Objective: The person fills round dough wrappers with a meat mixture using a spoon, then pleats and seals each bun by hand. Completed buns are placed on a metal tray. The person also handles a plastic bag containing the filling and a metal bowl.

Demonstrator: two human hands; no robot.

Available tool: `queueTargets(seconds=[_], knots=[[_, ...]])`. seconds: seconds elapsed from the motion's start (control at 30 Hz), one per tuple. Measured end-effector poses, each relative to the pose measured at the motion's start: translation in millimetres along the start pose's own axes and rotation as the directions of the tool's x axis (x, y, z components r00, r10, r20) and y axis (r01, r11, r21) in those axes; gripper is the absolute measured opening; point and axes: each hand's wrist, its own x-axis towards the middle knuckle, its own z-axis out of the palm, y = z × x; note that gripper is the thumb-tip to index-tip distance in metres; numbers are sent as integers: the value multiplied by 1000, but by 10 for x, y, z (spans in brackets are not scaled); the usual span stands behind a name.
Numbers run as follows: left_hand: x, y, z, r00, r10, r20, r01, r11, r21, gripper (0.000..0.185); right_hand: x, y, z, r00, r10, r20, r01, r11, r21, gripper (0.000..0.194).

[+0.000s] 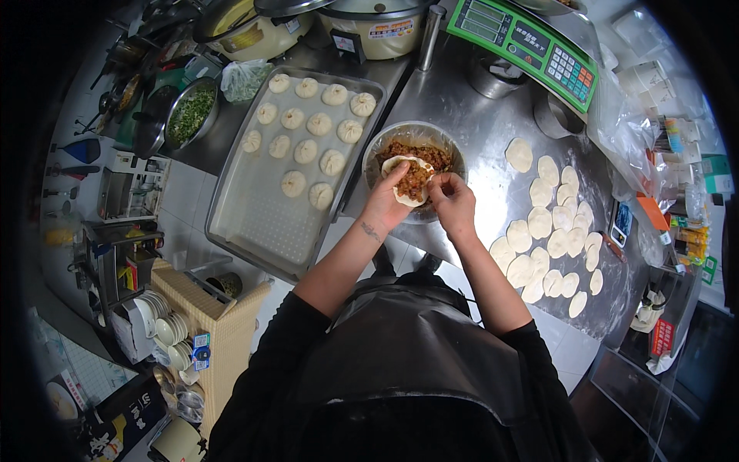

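A round dough wrapper [407, 201] heaped with brown minced filling [412, 180] lies in my left hand [385, 199], the thumb resting on its upper left edge. My right hand [454, 202] pinches the wrapper's right rim between thumb and fingers. Both hands are above a metal bowl [374, 140] lined with clear plastic, which holds more of the same filling [424, 154]. Left of the bowl, pleated buns [319, 124] sit in rows on a perforated metal tray [254, 228]. Many flat dough wrappers [540, 223] are spread over the steel table at the right, some overlapping.
Behind the bowl stand a green digital scale [525, 49], a metal container [495, 78] and a large cooker [372, 32]. A bowl of chopped greens [193, 112] is at the far left. A phone [622, 224] and a wooden-handled tool [614, 247] lie beyond the wrappers.
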Motion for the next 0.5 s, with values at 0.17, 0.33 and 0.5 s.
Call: queueTargets(seconds=[0.17, 0.33, 0.5], knots=[[-4, 11, -12, 999, -46, -27, 45, 998, -47, 36, 37, 154, 66, 994, -99, -51, 100, 995, 5, 15], [-20, 28, -12, 998, -59, -19, 58, 997, -55, 37, 71, 188, 62, 999, -34, -14, 35, 990, 135, 18], [-42, 43, -31, 997, -65, -30, 63, 996, -55, 36, 89, 147, 57, 987, 109, 118, -148, 904, 400, 19]])
